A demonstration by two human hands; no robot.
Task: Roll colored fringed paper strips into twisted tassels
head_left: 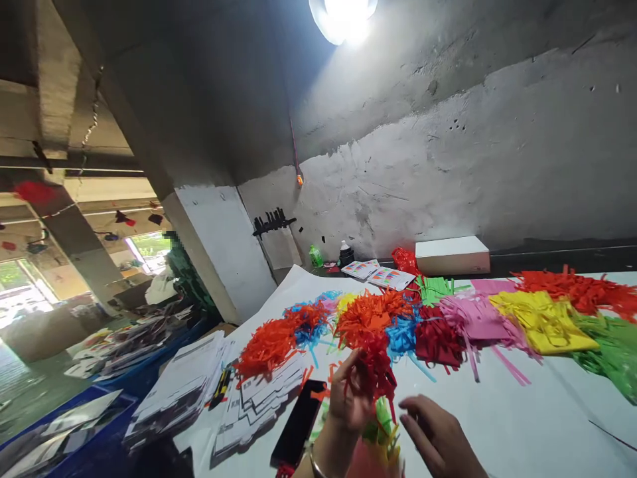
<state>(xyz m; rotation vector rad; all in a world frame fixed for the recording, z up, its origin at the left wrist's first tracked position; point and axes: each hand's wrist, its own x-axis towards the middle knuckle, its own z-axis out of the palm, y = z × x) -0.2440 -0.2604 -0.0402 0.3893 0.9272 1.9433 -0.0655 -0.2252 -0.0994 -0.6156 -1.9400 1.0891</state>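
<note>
My left hand (344, 403), with a bangle at the wrist, is closed on a bunch of red fringed paper strips (379, 369), which droops to the right of the fingers. To its right, my right hand (440, 435) hovers apart from the bunch, thumb and fingers slightly spread, nothing between them. Under and in front of the left hand lie green and yellow strips (384, 435), partly hidden by it. Just beyond is a heap of orange-red strips (371, 312), beside blue strips (402, 335) and a dark red bundle (438, 337).
A black phone (298, 425) lies left of my left hand, near stacked printed cards (249, 415) and a yellow-black cutter (220, 388). Pink (480, 318), yellow (542, 318) and green (607, 352) bundles line the right. A white box (452, 255) stands by the wall.
</note>
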